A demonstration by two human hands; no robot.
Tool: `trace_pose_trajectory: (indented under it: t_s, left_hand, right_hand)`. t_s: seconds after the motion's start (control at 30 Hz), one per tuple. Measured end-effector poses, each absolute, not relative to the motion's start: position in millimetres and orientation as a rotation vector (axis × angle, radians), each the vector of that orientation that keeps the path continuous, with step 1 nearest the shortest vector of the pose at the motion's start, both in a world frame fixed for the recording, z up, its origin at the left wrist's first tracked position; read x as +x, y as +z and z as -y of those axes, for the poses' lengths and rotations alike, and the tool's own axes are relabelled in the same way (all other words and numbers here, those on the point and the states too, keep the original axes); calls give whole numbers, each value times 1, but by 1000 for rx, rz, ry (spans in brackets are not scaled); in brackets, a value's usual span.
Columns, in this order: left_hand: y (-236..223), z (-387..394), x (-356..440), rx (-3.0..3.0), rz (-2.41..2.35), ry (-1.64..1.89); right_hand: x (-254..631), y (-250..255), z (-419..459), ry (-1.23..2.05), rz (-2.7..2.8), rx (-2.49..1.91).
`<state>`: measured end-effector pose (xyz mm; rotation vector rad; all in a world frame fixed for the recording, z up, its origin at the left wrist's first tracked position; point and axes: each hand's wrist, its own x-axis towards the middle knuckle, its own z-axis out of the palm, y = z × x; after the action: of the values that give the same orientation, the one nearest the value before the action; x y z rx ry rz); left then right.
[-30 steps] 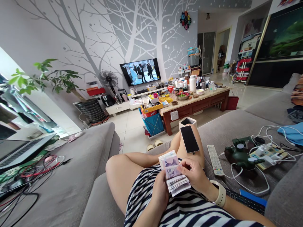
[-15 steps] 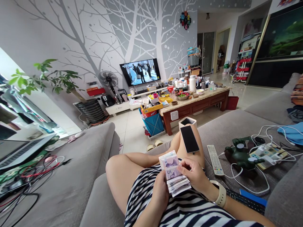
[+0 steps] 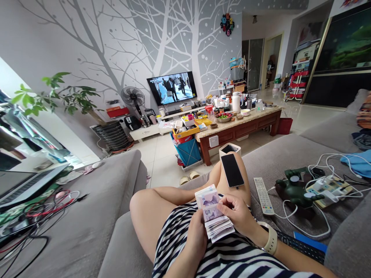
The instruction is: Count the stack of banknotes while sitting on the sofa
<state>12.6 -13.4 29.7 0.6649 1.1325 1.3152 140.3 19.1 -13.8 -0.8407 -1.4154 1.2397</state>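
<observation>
Head view, looking down at a lap in a striped top (image 3: 185, 251). Low over the lap, a wad of banknotes (image 3: 213, 212), long axis slanting from upper left to lower right in the picture, top end pointing up and left, lower notes fanned out toward the lower right. Left hand (image 3: 198, 235) closed around the wad's lower part from below. Right hand (image 3: 236, 212) gripping from the right side, fingers pressed on the top note, a watch (image 3: 271, 239) on the wrist. Just beyond the wad, a black phone (image 3: 232, 170) lying screen up on the thigh, long side pointing away. Further right on the grey sofa (image 3: 290, 158), a white remote (image 3: 263, 196), a green toy (image 3: 295, 193) and a power strip (image 3: 329, 189) among white cables (image 3: 298, 224).
</observation>
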Motion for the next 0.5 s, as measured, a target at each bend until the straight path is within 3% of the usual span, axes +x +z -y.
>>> trace_pose_trajectory:
  t_s: [0.5]
  left_hand:
    - [35, 16, 16, 633, -1111, 1311]
  right_hand:
    - [141, -15, -18, 1227, 1413, -829]
